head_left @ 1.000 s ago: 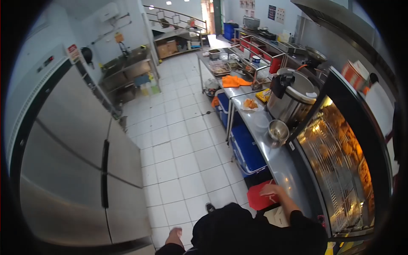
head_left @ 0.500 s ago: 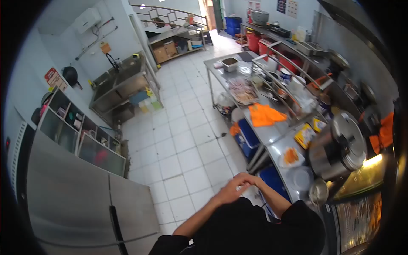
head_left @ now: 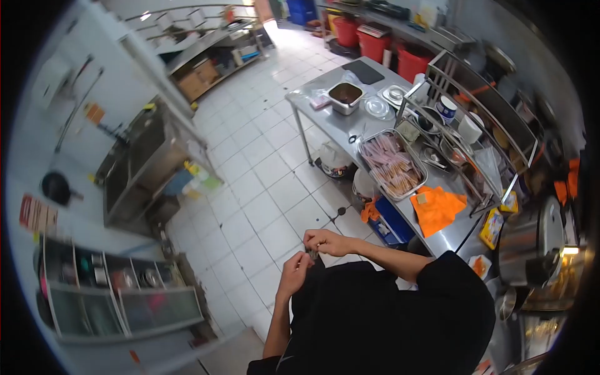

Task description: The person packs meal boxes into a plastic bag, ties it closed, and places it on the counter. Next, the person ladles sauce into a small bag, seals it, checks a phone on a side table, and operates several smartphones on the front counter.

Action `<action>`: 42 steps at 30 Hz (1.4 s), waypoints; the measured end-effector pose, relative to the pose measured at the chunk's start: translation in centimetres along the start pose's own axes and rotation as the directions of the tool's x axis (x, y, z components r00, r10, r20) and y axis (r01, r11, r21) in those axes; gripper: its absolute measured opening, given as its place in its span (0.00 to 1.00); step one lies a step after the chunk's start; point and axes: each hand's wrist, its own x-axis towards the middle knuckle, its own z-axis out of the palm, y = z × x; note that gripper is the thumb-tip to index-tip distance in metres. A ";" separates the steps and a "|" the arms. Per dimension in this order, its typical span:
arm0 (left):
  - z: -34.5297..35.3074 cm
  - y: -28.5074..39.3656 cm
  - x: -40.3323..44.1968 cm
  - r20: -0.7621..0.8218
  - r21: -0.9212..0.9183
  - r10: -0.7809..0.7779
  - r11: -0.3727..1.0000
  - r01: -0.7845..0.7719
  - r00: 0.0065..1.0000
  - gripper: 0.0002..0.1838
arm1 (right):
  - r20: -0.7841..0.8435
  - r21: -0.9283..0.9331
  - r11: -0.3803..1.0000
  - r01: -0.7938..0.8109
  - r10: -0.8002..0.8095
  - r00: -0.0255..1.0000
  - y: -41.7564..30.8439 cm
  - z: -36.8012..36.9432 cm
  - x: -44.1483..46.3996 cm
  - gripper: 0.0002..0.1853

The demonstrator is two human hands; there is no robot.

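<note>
In the head view, my left hand [head_left: 294, 274] is closed, its fingers curled in front of my black shirt [head_left: 381, 312]. My right hand [head_left: 329, 243] sits just above and to the right, fingers bent down in a pinch. Between the fingertips shows a small greyish dark item [head_left: 313, 254], too small to name. Both hands are over the tiled floor, apart from the steel table. Nearest on that table are an orange cloth [head_left: 437, 210] and a metal tray of packed skewered-looking food [head_left: 369, 164].
The steel table [head_left: 306, 94] also carries a metal container [head_left: 345, 97] and a rack [head_left: 409, 103]. Below it stands a blue bin [head_left: 394, 219]. A large steel pot [head_left: 531, 240] is at right. Sink [head_left: 140, 165] and glass-fronted cabinet [head_left: 125, 306] line the left.
My hands were overlapped; now they are side by side, fingertips pinched around something small. The view has moved forward and turned, bringing the steel table closer.
</note>
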 end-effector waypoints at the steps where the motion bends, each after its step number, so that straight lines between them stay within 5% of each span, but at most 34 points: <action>1: -1.4 0.0 3.9 0.056 0.042 0.005 0.999 -0.007 0.998 0.16 | -0.080 0.171 0.983 -0.070 0.085 0.993 1.1 -1.7 1.4 0.04; 5: -4.5 3.2 18.0 0.269 -0.038 -0.025 0.999 0.036 0.963 0.14 | -0.377 0.253 0.961 -0.113 0.205 0.903 1.1 -8.7 7.3 0.06; 8: -6.7 3.6 28.7 0.462 0.058 0.086 0.990 -0.126 0.883 0.12 | -0.601 0.213 0.977 0.014 0.120 0.791 4.0 -14.3 9.3 0.10; 10: -7.9 4.1 36.3 0.522 0.134 0.066 0.978 -0.158 0.850 0.12 | -0.691 0.320 0.946 -0.039 0.262 0.674 6.0 -18.3 9.8 0.10; 16: -9.1 3.1 61.4 0.426 0.232 0.174 0.927 -0.294 0.888 0.12 | -0.735 0.507 0.858 -0.084 0.481 0.478 12.4 -29.4 13.0 0.04; 20: -6.3 3.2 77.0 0.356 0.389 0.252 0.835 -0.388 0.900 0.14 | -0.725 0.460 0.875 -0.150 0.468 0.506 16.3 -35.9 16.9 0.04; 22: -4.7 0.1 84.1 0.395 0.528 0.384 0.649 -0.549 0.834 0.17 | -0.743 0.348 0.905 -0.243 0.424 0.517 16.6 -37.9 19.6 0.05; 25: -2.0 0.0 88.8 0.449 0.730 0.279 0.433 -0.529 0.849 0.24 | -0.790 0.075 0.933 -0.351 0.271 0.551 15.6 -41.2 23.3 0.06; 28: -0.5 -1.5 91.7 0.561 0.694 0.262 0.369 -0.619 0.785 0.26 | -0.768 0.194 0.887 -0.420 0.404 0.498 12.7 -43.5 26.5 0.06; 36: -0.6 -4.2 97.1 0.694 0.356 0.240 0.705 -0.614 0.679 0.07 | -0.890 0.433 0.873 -0.223 0.453 0.047 20.0 -44.9 31.4 0.05; 39: -2.5 -1.6 98.7 0.677 0.185 0.408 0.711 -0.678 0.613 0.08 | -0.923 0.382 0.890 -0.248 0.354 -0.151 20.7 -47.4 34.1 0.05; 42: -5.7 5.0 99.3 0.775 -0.065 0.415 0.803 -0.593 0.477 0.08 | -0.880 0.385 0.831 -0.400 0.201 -0.430 18.9 -51.4 37.6 0.08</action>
